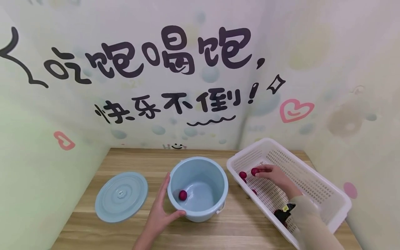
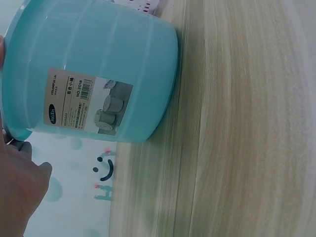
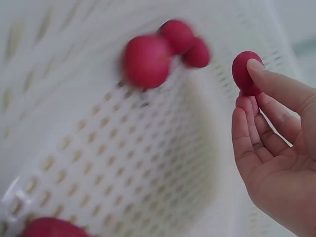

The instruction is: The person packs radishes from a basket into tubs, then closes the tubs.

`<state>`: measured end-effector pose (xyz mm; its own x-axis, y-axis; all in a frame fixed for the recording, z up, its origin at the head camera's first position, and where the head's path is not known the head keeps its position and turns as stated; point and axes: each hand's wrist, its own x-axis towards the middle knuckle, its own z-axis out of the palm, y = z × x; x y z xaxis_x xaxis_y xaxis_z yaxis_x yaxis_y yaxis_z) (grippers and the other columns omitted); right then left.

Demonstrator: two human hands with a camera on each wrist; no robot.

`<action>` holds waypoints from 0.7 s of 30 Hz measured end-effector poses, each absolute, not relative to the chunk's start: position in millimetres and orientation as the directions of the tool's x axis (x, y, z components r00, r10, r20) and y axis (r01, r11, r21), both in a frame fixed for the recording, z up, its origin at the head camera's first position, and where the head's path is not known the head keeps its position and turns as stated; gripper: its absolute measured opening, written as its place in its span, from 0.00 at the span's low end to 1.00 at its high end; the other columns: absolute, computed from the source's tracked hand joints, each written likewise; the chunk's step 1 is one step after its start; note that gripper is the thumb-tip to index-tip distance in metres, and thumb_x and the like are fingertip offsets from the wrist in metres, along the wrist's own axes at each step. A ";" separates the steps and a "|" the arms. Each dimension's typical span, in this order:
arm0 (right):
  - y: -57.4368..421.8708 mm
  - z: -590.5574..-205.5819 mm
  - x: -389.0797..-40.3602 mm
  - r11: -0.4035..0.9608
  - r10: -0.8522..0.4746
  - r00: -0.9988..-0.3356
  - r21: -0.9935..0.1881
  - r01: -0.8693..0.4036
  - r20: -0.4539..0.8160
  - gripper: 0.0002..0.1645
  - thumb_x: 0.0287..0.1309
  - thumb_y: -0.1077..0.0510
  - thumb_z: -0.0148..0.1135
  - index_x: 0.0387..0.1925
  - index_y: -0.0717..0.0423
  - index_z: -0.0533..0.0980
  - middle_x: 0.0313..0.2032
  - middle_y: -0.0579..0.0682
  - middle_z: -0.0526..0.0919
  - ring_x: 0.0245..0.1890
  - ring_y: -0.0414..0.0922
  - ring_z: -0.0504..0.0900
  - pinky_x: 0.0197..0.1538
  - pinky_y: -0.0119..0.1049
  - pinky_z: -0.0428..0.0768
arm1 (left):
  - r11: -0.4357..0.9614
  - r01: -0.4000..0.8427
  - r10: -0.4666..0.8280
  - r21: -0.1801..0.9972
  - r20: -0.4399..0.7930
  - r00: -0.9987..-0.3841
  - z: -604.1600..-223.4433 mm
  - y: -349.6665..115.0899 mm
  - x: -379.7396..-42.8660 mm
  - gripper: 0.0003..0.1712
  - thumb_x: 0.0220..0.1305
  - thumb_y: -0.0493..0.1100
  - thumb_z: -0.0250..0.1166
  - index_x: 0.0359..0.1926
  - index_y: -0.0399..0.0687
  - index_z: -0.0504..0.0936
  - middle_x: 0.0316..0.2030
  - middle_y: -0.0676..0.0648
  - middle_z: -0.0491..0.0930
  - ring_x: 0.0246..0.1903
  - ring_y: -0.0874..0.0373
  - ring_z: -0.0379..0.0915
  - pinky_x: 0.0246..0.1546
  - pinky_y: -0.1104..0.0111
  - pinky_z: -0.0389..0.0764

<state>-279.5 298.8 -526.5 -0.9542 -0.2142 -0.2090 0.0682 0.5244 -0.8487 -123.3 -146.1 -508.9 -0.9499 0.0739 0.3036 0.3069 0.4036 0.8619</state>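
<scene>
Near the table's middle stands a light blue plastic bucket (image 1: 198,211), and one small red radish (image 1: 183,195) lies inside on its bottom. My left hand (image 1: 158,211) holds the bucket at its near left rim, thumb in front and fingers along the left side. Over the white basket (image 1: 315,173), my right hand (image 1: 279,178) pinches another red radish (image 3: 245,73) between thumb and fingertips. Several radishes (image 3: 147,61) remain in the basket by its wall, the nearest one blurred in the right wrist view. My right forearm hides part of the basket.
A round blue lid (image 1: 121,197) lies flat on the wooden table (image 1: 125,159), left of the bucket. Behind the table rises a wall (image 1: 203,135) with printed writing, and side walls bound it left and right. A black strap (image 1: 282,215) sits on my right wrist.
</scene>
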 end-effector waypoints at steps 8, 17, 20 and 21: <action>290.2 -474.9 -269.7 0.459 -0.299 -0.941 -0.889 0.005 -0.159 0.29 0.61 0.51 0.69 0.57 0.65 0.77 0.48 0.55 0.87 0.43 0.33 0.83 0.56 0.35 0.82 | 0.426 0.270 0.056 0.864 0.272 -0.961 -507.6 -144.0 -123.3 0.72 0.38 0.44 0.84 0.80 0.61 0.47 0.80 0.51 0.47 0.79 0.54 0.42 0.69 0.32 0.56; 256.9 -432.8 -252.8 0.406 -0.385 -0.914 -0.913 -0.046 -0.125 0.29 0.61 0.55 0.69 0.58 0.69 0.75 0.47 0.57 0.86 0.43 0.35 0.84 0.50 0.28 0.83 | 0.437 0.272 0.060 0.858 0.274 -0.960 -506.4 -145.2 -125.4 0.73 0.38 0.45 0.84 0.80 0.60 0.46 0.80 0.47 0.47 0.77 0.36 0.43 0.69 0.30 0.54; 243.5 -424.1 -248.3 0.405 -0.404 -0.907 -0.912 -0.062 -0.118 0.27 0.59 0.56 0.70 0.56 0.67 0.76 0.46 0.57 0.86 0.43 0.37 0.84 0.50 0.28 0.84 | 0.440 0.278 0.064 0.854 0.280 -0.958 -506.4 -145.0 -125.3 0.73 0.38 0.45 0.84 0.80 0.59 0.46 0.80 0.47 0.46 0.77 0.37 0.43 0.69 0.31 0.54; 239.0 -421.5 -246.8 0.412 -0.406 -0.906 -0.909 -0.064 -0.120 0.27 0.59 0.56 0.71 0.56 0.66 0.77 0.46 0.57 0.86 0.43 0.38 0.84 0.49 0.28 0.84 | 0.440 0.278 0.063 0.854 0.279 -0.958 -506.6 -144.9 -125.3 0.73 0.38 0.44 0.84 0.80 0.59 0.46 0.80 0.48 0.47 0.77 0.38 0.43 0.69 0.31 0.55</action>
